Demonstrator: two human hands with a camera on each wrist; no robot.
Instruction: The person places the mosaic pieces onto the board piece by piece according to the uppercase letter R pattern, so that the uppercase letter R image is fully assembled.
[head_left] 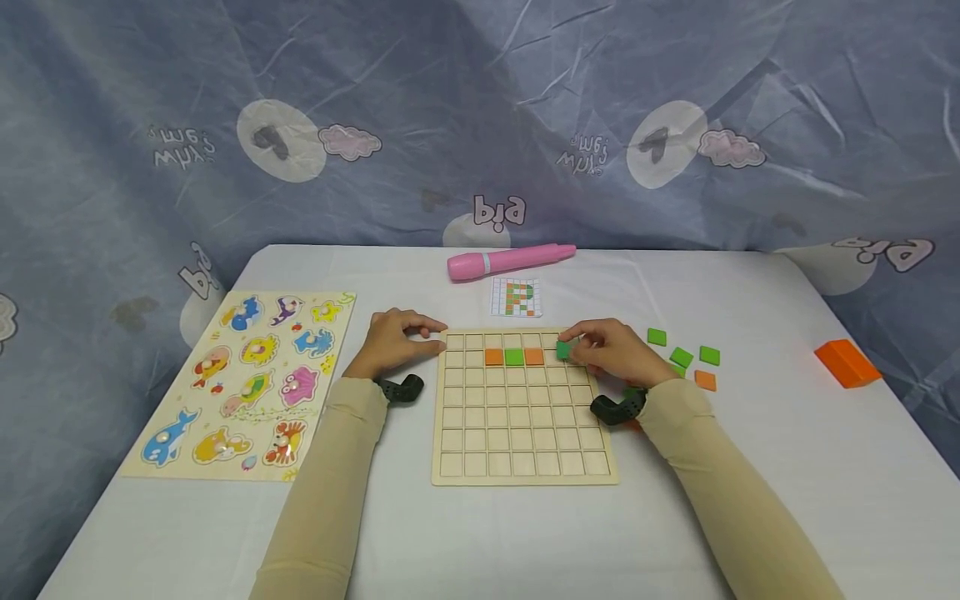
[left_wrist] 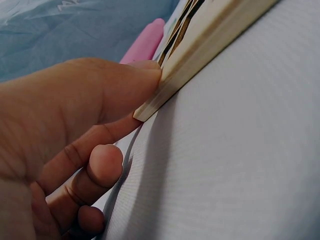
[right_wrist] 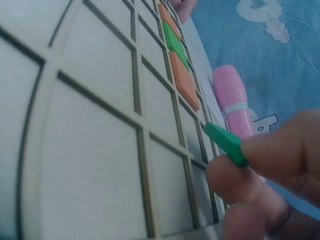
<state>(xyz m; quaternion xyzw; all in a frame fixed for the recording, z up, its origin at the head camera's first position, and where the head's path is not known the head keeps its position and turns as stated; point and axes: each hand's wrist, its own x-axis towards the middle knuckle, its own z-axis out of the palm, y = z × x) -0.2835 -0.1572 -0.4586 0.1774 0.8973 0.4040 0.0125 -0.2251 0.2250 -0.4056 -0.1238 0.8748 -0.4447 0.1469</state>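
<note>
A square wooden grid board (head_left: 525, 485) lies flat in front of me. Its second row holds an orange tile (head_left: 494, 357), a green tile (head_left: 513, 357) and another orange tile (head_left: 533, 357), side by side. My left hand (head_left: 393, 340) holds the board's far left corner; in the left wrist view the thumb (left_wrist: 135, 82) presses on the board's edge (left_wrist: 175, 82) and a finger reaches the corner. Between thumb and fingertip, my right hand (head_left: 611, 348) pinches a darker green tile (right_wrist: 226, 143), tilted, over the upper right cells.
Loose green tiles (head_left: 657, 337) and an orange tile (head_left: 705, 380) lie right of the board. Beyond it are a pattern card (head_left: 516, 297) and a pink microphone-shaped object (head_left: 510, 262). An animal puzzle board (head_left: 240, 383) lies left; an orange block (head_left: 847, 363) sits far right.
</note>
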